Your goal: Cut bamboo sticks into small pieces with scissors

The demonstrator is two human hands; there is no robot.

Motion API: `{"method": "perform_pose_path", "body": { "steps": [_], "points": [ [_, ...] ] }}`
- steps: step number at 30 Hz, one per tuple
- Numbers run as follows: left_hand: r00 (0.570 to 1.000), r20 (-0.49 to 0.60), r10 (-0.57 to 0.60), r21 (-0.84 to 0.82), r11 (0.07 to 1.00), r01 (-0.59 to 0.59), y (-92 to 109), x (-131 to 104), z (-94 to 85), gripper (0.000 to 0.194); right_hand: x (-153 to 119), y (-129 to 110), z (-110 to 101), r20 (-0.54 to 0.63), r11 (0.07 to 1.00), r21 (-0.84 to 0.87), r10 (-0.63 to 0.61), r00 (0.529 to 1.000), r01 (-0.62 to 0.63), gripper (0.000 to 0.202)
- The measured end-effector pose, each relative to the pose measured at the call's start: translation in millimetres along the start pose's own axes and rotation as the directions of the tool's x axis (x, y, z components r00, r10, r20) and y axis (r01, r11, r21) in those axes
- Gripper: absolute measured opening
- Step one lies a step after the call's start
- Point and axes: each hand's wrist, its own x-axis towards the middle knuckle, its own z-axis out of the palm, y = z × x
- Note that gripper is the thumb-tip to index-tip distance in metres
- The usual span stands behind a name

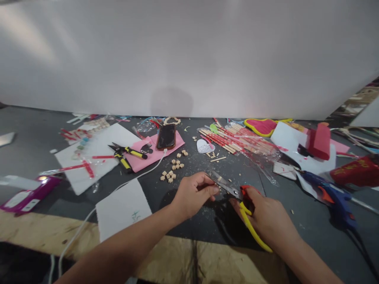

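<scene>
My right hand (pixel 263 213) is closed round the red and yellow handles of a pair of scissors (pixel 233 192), whose blades point up and left. Close to the blade tips is my left hand (pixel 197 193), its thumb and fingers pinched together; what they hold is too small to make out. A small pale wooden piece (pixel 219 178) shows at the blades. Several small wooden clusters (pixel 170 176) lie beyond my left hand. A heart-shaped paper cutout (pixel 205 146) and a short loose stick (pixel 218 159) lie past the scissors.
Pliers (pixel 127 152) and a phone (pixel 166 137) with a white cable lie on pink paper. Red-striped sticks (pixel 219 140) are at the back. On the right is a blue glue gun (pixel 331 195), on the left a purple power strip (pixel 31 195). A white wall (pixel 189 59) stands behind.
</scene>
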Motion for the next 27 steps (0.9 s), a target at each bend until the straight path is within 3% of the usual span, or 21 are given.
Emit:
{"method": "perform_pose_path", "body": {
  "steps": [5, 12, 17, 24, 27],
  "points": [
    [0.998, -0.021, 0.053, 0.036, 0.998, -0.052, -2.3, -0.6, 0.3, 0.009, -0.4, 1.2, -0.2, -0.060, 0.999, 0.031, -0.031, 0.998, 0.033, 0.026],
    [0.999, -0.026, 0.040, 0.076, 0.996, -0.038, 0.0, -0.6, 0.4, 0.006, 0.0, 1.4, 0.5, -0.117, 0.998, 0.020, -0.058, 0.991, 0.060, 0.024],
    [0.999, 0.031, 0.036, 0.096, 0.995, -0.039, 3.4, -1.3, -2.2, 0.007, -0.7, 2.1, 3.8, -0.077, 0.997, -0.056, -0.063, 0.995, 0.059, 0.017],
    [0.984, 0.177, 0.002, -0.088, 0.996, 0.014, 1.1, 1.5, -5.6, 0.020, -0.3, -1.4, -4.3, -0.087, 0.997, -0.019, -0.072, 0.994, 0.071, 0.021],
    [0.985, 0.172, 0.009, -0.200, 0.979, 0.026, -1.0, 4.5, -6.9, 0.022, 1.4, 0.5, -8.0, -0.083, 0.999, 0.031, -0.036, 0.996, 0.039, 0.029]
  ]
}}
